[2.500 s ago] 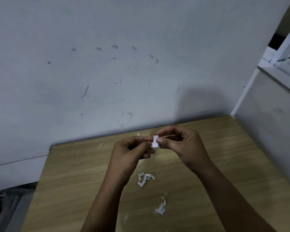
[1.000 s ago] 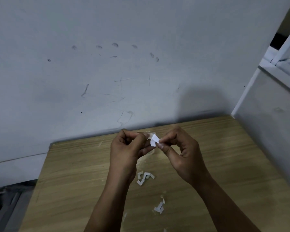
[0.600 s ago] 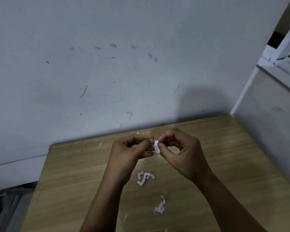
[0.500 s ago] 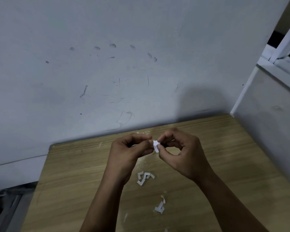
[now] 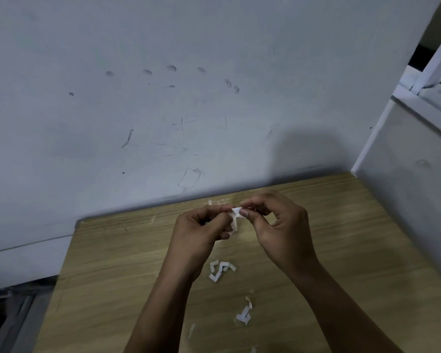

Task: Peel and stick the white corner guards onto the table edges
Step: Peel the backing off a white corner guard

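Observed at frame centre: left hand (image 5: 199, 233) and right hand (image 5: 278, 225) both pinching one white corner guard (image 5: 236, 215) above the surface (image 5: 112, 263); backing apparently part-peeled. Loose guards (image 5: 220, 270) lay below.

No text, label, brand, number or sign could be read anywhere in the view. The pale grey painted wall (image 5: 163, 110) carried only dark smudges and thin scratch marks, none of them forming letters or figures. The small white folded corner guard (image 5: 235, 215) and the loose white corner guard pieces (image 5: 220, 270) lying on the light wooden table top (image 5: 112, 263) showed no printing that could be made out.
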`<action>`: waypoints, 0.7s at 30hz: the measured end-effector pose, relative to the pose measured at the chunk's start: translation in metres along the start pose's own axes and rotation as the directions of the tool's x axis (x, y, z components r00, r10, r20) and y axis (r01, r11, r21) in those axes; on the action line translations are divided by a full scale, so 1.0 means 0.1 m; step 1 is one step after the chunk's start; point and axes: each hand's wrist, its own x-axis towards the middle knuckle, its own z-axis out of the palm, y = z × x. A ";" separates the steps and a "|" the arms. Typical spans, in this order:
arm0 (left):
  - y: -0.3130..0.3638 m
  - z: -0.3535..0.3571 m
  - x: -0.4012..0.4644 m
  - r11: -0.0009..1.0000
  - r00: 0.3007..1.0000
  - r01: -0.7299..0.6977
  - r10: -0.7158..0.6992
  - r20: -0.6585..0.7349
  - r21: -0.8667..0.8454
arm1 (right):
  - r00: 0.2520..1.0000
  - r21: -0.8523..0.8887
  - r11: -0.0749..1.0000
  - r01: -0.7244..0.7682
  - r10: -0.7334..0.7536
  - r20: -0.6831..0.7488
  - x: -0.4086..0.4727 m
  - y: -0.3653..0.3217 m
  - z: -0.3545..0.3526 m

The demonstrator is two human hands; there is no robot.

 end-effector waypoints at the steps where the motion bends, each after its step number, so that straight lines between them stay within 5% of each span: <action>1: -0.01 0.00 0.01 1.000 1.000 0.008 -0.008 -0.011 -0.030 | 1.000 0.010 1.000 -0.019 0.020 -0.019 0.00 0.00 0.00; 9: -0.10 -0.07 0.04 0.988 0.996 0.043 -0.053 -0.072 -0.145 | 0.978 0.144 0.968 -0.208 0.203 0.046 0.04 0.00 -0.02; 13: -0.10 -0.07 0.05 0.991 0.996 0.030 -0.040 -0.080 -0.132 | 0.996 0.015 1.000 -0.017 0.015 0.087 0.02 -0.03 0.02; 21: -0.12 -0.06 0.05 0.993 0.996 0.023 -0.033 -0.079 -0.117 | 0.981 -0.056 0.994 0.091 -0.080 0.177 0.00 0.04 0.09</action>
